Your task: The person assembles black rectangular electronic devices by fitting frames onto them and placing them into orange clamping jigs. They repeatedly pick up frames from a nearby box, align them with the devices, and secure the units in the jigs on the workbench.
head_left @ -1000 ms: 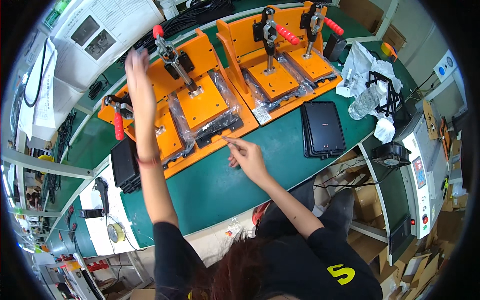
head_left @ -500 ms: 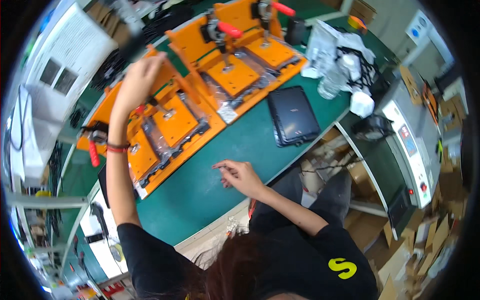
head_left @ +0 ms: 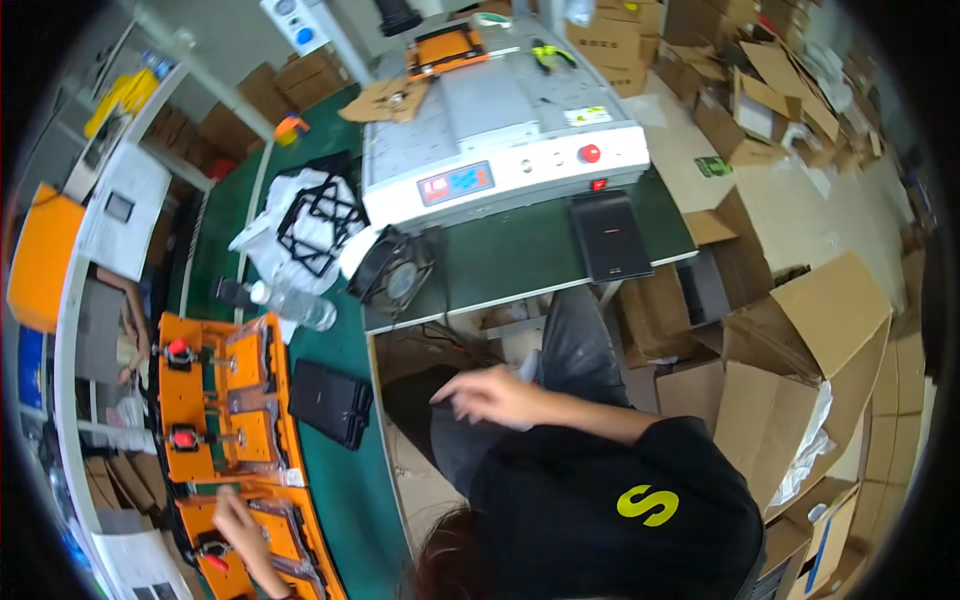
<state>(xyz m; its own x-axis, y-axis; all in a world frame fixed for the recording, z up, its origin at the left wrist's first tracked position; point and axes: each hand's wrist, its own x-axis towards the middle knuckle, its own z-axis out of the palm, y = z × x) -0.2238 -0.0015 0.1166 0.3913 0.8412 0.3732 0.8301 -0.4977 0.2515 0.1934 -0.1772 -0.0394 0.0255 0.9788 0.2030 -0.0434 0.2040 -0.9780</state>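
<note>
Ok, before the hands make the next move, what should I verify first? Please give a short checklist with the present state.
1. Left hand is on the orange clamp fixture: ok, though its grip is unclear.
2. Right hand is free: ok, it hovers over the lap and looks empty.
3. Black flat device beside the fixture lies flat on the green mat, untouched: ok.
4. Second black device on the side table lies free, near the front edge: ok.
5. Red clamp handles locked or released: cannot tell.

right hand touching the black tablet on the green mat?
Apart. The head view shows the right hand in mid-air over the lap, with green mat and the table edge plainly between it and the black tablet.
</note>
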